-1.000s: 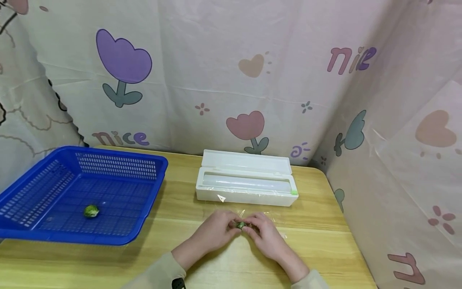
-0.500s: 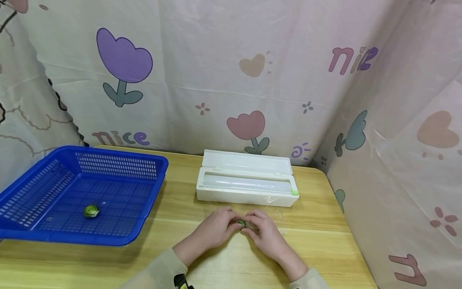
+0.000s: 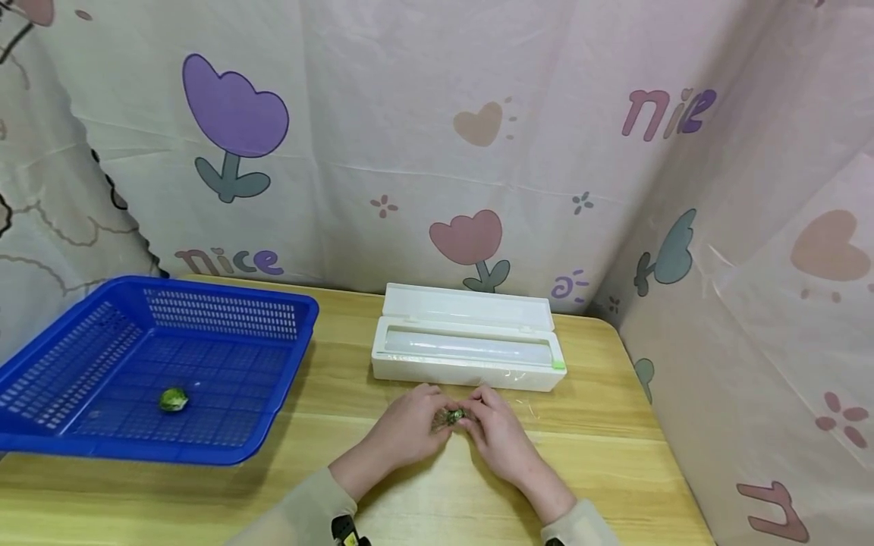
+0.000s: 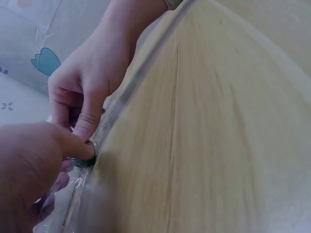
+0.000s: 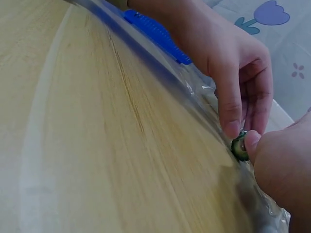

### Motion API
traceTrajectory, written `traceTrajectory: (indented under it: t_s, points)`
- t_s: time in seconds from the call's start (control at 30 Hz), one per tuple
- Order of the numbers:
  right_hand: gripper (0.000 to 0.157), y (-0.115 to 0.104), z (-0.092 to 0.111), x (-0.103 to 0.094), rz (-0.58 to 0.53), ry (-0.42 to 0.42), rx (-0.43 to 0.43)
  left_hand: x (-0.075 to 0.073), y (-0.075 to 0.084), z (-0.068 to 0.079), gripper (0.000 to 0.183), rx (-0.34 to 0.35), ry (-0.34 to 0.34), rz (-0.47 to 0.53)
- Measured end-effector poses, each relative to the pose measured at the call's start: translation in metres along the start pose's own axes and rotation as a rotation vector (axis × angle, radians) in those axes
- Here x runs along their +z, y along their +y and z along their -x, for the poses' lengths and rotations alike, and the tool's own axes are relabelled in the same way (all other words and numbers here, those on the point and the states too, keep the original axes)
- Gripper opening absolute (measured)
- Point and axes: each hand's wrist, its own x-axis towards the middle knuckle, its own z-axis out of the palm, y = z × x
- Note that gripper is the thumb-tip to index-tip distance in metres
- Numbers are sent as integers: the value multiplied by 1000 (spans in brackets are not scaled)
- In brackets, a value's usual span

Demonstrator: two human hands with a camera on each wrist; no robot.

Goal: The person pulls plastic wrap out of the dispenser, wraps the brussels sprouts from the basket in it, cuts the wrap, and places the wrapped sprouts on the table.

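Note:
A small green Brussels sprout is wrapped in clear cling film between both hands, just in front of the white film box. My left hand pinches it from the left, thumb and fingers close around the film. From the other side, my right hand pinches the bundle with thumb and forefinger. Crinkled cling film gathers under the fingers in the left wrist view. Close up in the right wrist view, the sprout shows a dark green edge and pale middle between the two thumbs; fingers hide the rest.
Behind the hands stands a white cling film box, lid up, a film roll inside. To the left, a blue plastic basket holds another Brussels sprout. Patterned curtains enclose the back and sides of the wooden table.
Both hands have shifted slightly away from the body, towards the film box, keeping hold of the sprout. The fingers have moved around it, and the sprout shows at a different angle. The basket stays put.

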Motion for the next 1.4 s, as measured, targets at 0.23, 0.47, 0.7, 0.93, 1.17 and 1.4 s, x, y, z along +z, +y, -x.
traceTrajectory:
  t_s: [0.23, 0.47, 0.7, 0.93, 1.17, 1.4]
  points:
    - [27, 1, -3, 0, 5, -15, 7, 2, -4, -6, 33, -11, 8, -28]
    - [42, 4, -6, -1, 1, 40, -45, 4, -6, -9, 27, -2, 24, -56]
    - [33, 6, -12, 3, 76, 78, -73, 4, -3, -10, 24, -31, 10, -95]
    - [27, 6, -17, 5, 170, 58, -71, 3, 1, -9, 22, -20, 22, -126]
    - [22, 10, -17, 11, 218, 114, -92, 3, 4, -10, 24, 30, 72, -224]
    - [22, 12, -17, 16, 228, 160, -87, 2, 2, -12, 20, -8, 71, -174]
